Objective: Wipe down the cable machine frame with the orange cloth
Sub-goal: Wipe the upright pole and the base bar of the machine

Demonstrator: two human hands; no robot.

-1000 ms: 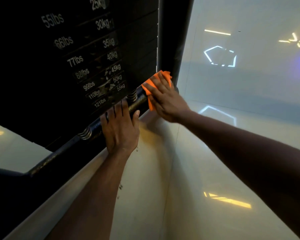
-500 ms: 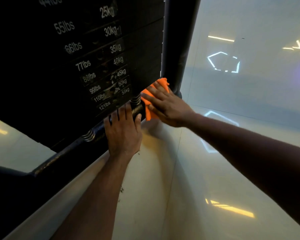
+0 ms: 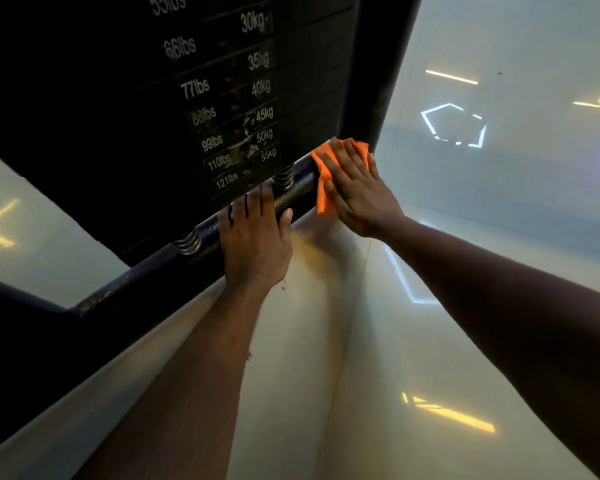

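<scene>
The cable machine's dark bottom frame bar (image 3: 142, 277) runs diagonally from lower left up to a black upright post (image 3: 378, 64). My right hand (image 3: 355, 190) presses the orange cloth (image 3: 323, 188) flat against the bar's right end, at the foot of the post, with fingers straight and spread. Most of the cloth is hidden under that hand. My left hand (image 3: 255, 239) rests on the same bar a little to the left, fingers laid over its top and thumb out to the side. It holds nothing.
The black weight stack (image 3: 222, 109) with white lbs and kg labels stands just behind the bar. Two coil springs (image 3: 187, 241) (image 3: 284, 176) sit on the bar under the stack. A glossy pale floor (image 3: 430, 341) with light reflections spreads to the right and below.
My right hand with the cloth slid slightly left along the bar, then back right to the post's foot. My left hand has stayed on the bar. The view has tilted down a little.
</scene>
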